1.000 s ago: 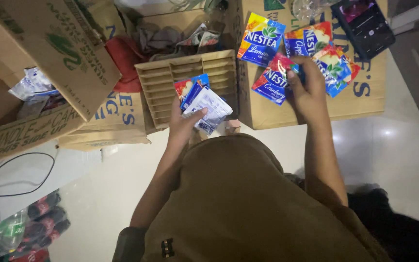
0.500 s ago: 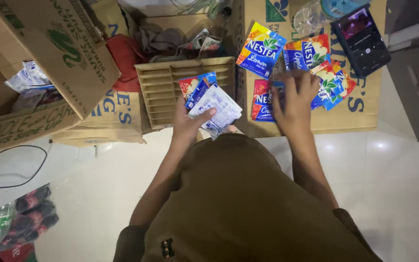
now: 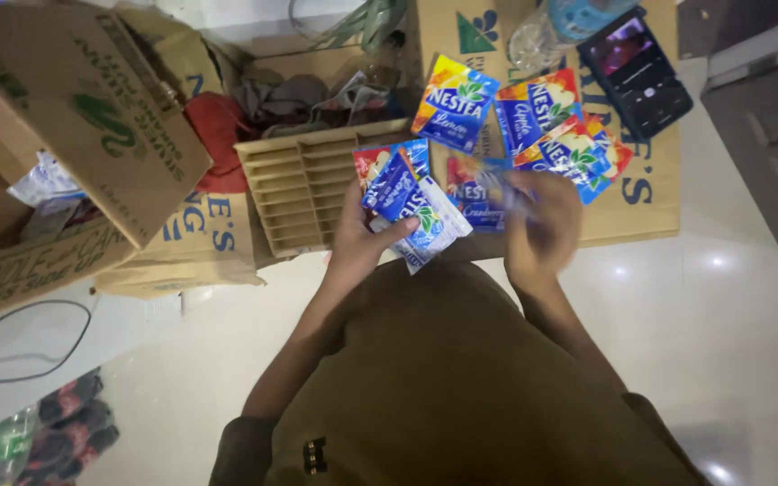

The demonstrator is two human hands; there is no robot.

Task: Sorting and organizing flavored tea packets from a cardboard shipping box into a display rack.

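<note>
My left hand (image 3: 357, 238) gripped a fan of drink-mix sachets (image 3: 407, 193) mid-frame. My right hand (image 3: 542, 225) blurred over the sachets on the cardboard box (image 3: 641, 211); I couldn't tell its grip.

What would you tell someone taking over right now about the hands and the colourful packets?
Left hand: grip closed on a fanned stack of sachets, held over the edge of the slatted tray.
Right hand: blurred, over the flattened carton; whether it holds a packet cannot be told.
Laid out: several packets spread on the carton, some overlapping; a phone lies beside them.
Done: some packets lie on the carton.
Left: the stack in the left hand is not laid down.
</note>
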